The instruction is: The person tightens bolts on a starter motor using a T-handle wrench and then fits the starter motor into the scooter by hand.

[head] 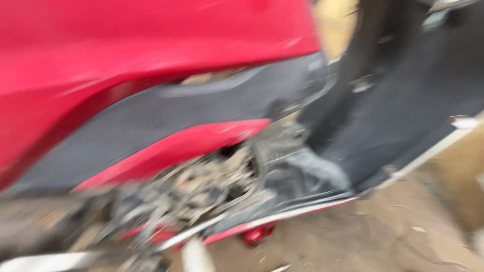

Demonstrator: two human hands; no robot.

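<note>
The frame is heavily blurred by motion. A red scooter body panel [126, 45] fills the upper left, with a dark grey panel [166, 116] under it and a narrower red trim strip [171, 148] below that. Beneath the trim an opening shows dusty engine parts and cables [201, 186]. A black footboard [403, 111] slopes away at the right. Neither my left hand nor my right hand appears anywhere in the picture.
Sandy, dusty ground [383, 231] lies at the lower right. A small red part [257, 234] hangs under the scooter's lower edge. A light metal bar [196, 254] sticks out at the bottom. A brown board-like object [464, 176] stands at the right edge.
</note>
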